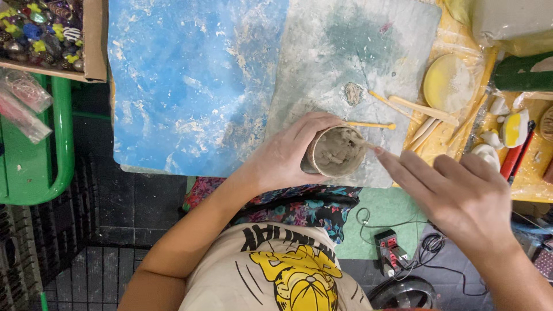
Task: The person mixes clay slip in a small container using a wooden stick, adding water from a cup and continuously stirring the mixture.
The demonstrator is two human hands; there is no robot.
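While gripped, round clay cup (336, 151), gritty, grey.

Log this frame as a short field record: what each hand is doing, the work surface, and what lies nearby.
left hand: wrapped around a small clay cup, tilted toward the camera
right hand: fingers extended, tip of a thin stick at the cup's rim
surface: grey board beside a blue board, both clay-smeared
nearby: wooden tools, yellow dish, bead box
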